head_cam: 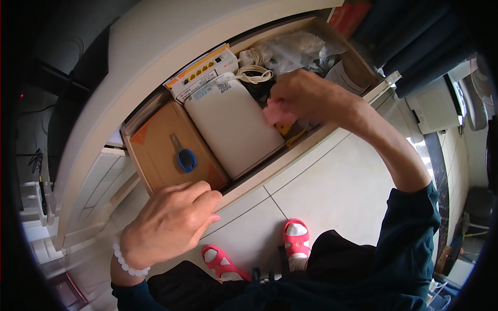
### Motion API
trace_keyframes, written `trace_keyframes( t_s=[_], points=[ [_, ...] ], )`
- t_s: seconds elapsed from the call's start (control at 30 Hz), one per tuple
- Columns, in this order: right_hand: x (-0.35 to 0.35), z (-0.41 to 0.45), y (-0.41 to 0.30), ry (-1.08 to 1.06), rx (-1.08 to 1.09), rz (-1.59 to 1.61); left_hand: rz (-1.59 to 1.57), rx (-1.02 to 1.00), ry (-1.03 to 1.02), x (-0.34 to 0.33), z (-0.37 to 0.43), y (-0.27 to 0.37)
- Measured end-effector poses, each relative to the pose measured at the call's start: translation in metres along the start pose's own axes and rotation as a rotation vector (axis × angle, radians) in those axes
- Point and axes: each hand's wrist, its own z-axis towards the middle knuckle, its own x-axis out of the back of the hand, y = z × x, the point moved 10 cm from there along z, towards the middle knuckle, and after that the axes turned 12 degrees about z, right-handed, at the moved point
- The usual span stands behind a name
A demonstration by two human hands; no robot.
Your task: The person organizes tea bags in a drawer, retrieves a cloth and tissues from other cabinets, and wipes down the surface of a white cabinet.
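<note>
An open wooden drawer lies before me, filled with household items. My left hand, with a white bead bracelet at the wrist, grips the left part of the drawer's front panel, fingers curled over its top. My right hand is inside the drawer, blurred, with a crumpled pink cloth in its fingers. Beside that cloth is a white router with a printed code. To its left, a blue-and-black handled tool lies on a brown cardboard box. Part of a yellow object shows below the cloth.
A second white network box with yellow ports stands at the drawer's back. Coiled white cable and clear plastic bags fill the back right. The pale tabletop overhangs the drawer. My feet in red sandals stand on floor tiles.
</note>
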Motion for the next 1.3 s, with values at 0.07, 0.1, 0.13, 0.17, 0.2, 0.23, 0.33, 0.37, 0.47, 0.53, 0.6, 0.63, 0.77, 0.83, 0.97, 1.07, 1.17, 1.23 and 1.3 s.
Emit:
trace_keyframes(
  t_s=[0.07, 0.1, 0.13, 0.17, 0.2, 0.23, 0.33, 0.37, 0.47, 0.53, 0.6, 0.63, 0.77, 0.83, 0.97, 1.07, 1.17, 1.23, 1.3],
  points=[
    [-0.024, 0.007, 0.009, -0.222, -0.151, -0.108, -0.005, 0.001, 0.009, 0.002, -0.001, 0.000],
    [-0.040, -0.001, 0.022, -0.445, -0.309, -0.210, -0.008, 0.006, 0.007, 0.002, -0.002, 0.000],
    [-0.040, -0.003, 0.022, -0.407, -0.220, -0.132, -0.011, 0.009, 0.005, 0.002, -0.002, 0.000],
    [-0.038, -0.006, 0.026, -0.402, -0.227, -0.145, -0.011, -0.001, 0.017, 0.002, -0.002, 0.000],
    [-0.038, -0.009, 0.030, -0.382, -0.270, 0.022, -0.017, 0.002, 0.009, 0.001, -0.002, 0.000],
    [-0.037, -0.011, 0.033, -0.358, -0.311, 0.190, -0.024, 0.003, 0.001, 0.000, -0.002, -0.001],
    [0.004, -0.008, 0.001, -0.252, -0.122, 0.190, -0.014, 0.008, -0.017, -0.001, -0.002, -0.004],
    [0.031, -0.008, -0.008, -0.095, -0.062, 0.175, -0.011, 0.014, -0.017, 0.002, -0.002, -0.006],
    [0.104, -0.022, 0.006, 0.250, 0.111, -0.018, 0.094, -0.017, -0.094, 0.008, 0.016, -0.009],
    [0.138, -0.023, 0.025, 0.355, 0.159, -0.063, 0.181, -0.171, 0.250, 0.050, 0.043, 0.008],
    [0.178, -0.030, 0.057, 0.602, 0.045, -0.073, 0.245, -0.113, 0.199, 0.053, 0.089, 0.002],
    [0.181, -0.022, 0.070, 0.609, 0.044, -0.076, 0.369, -0.071, 0.247, 0.048, 0.114, -0.008],
    [0.160, 0.018, 0.067, 0.651, 0.157, -0.136, 0.593, -0.023, 0.222, 0.019, 0.198, -0.053],
    [0.127, 0.040, 0.061, 0.471, 0.030, -0.056, 0.614, -0.049, 0.253, 0.007, 0.220, -0.064],
    [0.083, 0.058, 0.057, 0.264, 0.111, -0.297, 0.482, 0.050, 0.189, -0.007, 0.247, -0.090],
    [0.071, 0.060, 0.098, 0.062, 0.041, -0.251, 0.454, 0.016, 0.154, -0.013, 0.255, -0.081],
    [0.079, 0.062, 0.113, 0.028, 0.012, -0.284, 0.481, 0.007, 0.184, -0.014, 0.251, -0.081],
    [0.096, 0.057, 0.134, 0.054, -0.066, -0.308, 0.455, 0.022, 0.228, -0.007, 0.247, -0.083],
    [0.110, 0.049, 0.157, 0.006, -0.176, -0.425, 0.463, 0.018, 0.182, -0.007, 0.253, -0.082]
  ],
)
